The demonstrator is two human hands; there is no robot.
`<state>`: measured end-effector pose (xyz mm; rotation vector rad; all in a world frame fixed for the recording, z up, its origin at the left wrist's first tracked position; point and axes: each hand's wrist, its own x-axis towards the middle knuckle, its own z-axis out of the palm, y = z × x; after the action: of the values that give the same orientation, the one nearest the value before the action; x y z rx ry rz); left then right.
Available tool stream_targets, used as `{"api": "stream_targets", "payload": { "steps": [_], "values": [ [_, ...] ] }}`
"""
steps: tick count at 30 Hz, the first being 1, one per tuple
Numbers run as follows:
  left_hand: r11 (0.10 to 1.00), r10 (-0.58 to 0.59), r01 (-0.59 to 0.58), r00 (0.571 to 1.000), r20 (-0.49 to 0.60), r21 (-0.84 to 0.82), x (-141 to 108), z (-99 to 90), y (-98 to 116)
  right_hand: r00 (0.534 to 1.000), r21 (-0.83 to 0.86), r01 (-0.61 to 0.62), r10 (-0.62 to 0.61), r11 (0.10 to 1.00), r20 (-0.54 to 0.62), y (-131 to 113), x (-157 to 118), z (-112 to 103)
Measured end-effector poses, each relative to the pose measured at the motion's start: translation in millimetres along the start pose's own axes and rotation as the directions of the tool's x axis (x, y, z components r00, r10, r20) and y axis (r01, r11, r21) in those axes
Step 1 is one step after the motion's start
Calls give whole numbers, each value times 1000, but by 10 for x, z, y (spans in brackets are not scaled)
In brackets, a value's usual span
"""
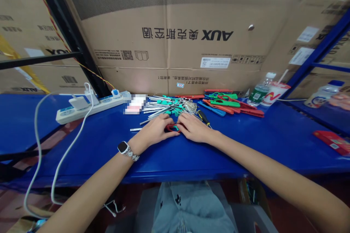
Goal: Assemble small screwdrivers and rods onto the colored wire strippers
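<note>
My left hand, with a watch on its wrist, has its fingers closed on a curved red plastic piece. Beside it, my right hand is curled in, thumb and fingers pinched together at a small green part at the end of the red piece. The fingers hide most of both parts. Just beyond my hands lies a pile of thin metal rods with green plastic ends. A black and yellow screwdriver rests near my right hand.
Red, green, orange and blue plastic pieces are heaped at the back right, near a water bottle and a cup with a straw. A power strip with white cables sits at left. Cardboard walls the back; a red packet lies right.
</note>
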<state>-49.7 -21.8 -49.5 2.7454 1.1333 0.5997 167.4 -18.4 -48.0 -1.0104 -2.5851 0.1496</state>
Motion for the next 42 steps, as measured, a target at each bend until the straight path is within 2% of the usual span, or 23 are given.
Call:
{"api": "stream_targets", "payload": {
  "steps": [6, 10, 13, 18, 24, 26, 28, 29, 31, 32, 33, 34, 36, 38, 39, 42],
  "values": [
    [999, -20, 19, 1000, -22, -32, -10, 44, -49, 1000, -71, -9, 8, 997, -15, -23, -6, -4],
    [999, -13, 14, 999, -39, 35, -28, 44, -23, 998, -133, -50, 55, 990, 31, -43, 12, -13],
    [997, -8, 12, 999, -51, 75, -73, 27, 3, 994, -186, -61, 77, 981, 81, -67, 32, -25],
    [999, -23, 27, 995, -97, 43, -182, -4, 11, 988, -252, -34, 70, 967, 137, -149, 34, -61],
    [999, 12, -9, 999, -52, 44, -196, -51, 8, 983, -289, -55, 102, 956, 152, -226, 39, -88],
    [999, 16, -12, 996, -90, 47, -192, -97, 38, 983, -275, -87, 127, 958, 133, -205, 44, -75],
    [999, 1, 10, 974, -226, 48, -205, -161, 92, 984, -221, -131, 153, 967, 90, -169, 41, -61],
    [999, -26, 40, 944, -328, 37, -219, -195, 125, 983, -176, -163, 176, 971, 58, -151, 36, -58],
    [990, -140, 138, 847, -513, -42, -249, -254, 199, 968, -61, -252, 251, 966, -12, -125, 21, -64],
    [973, -229, 195, 802, -552, -120, -258, -273, 237, 953, -2, -301, 301, 954, -38, -119, 13, -69],
    [944, -329, 248, 774, -541, -219, -256, -282, 274, 936, 53, -345, 348, 937, -53, -117, 6, -75],
    [899, -425, 293, 765, -484, -326, -237, -280, 308, 921, 103, -379, 385, 920, -57, -120, 1, -77],
    [767, -551, 350, 789, -272, -539, -139, -247, 366, 906, 195, -402, 420, 895, -58, -134, -2, -64],
    [639, -558, 340, 822, -112, -690, 35, -182, 404, 907, 284, -373, 412, 883, -89, -153, 4, -30],
    [584, -554, 319, 829, -79, -747, 141, -143, 416, 906, 331, -349, 406, 877, -119, -161, 10, -8],
    [481, -564, 221, 819, -106, -848, 449, -22, 448, 889, 472, -270, 405, 839, -211, -171, 29, 43]
  ]
}}
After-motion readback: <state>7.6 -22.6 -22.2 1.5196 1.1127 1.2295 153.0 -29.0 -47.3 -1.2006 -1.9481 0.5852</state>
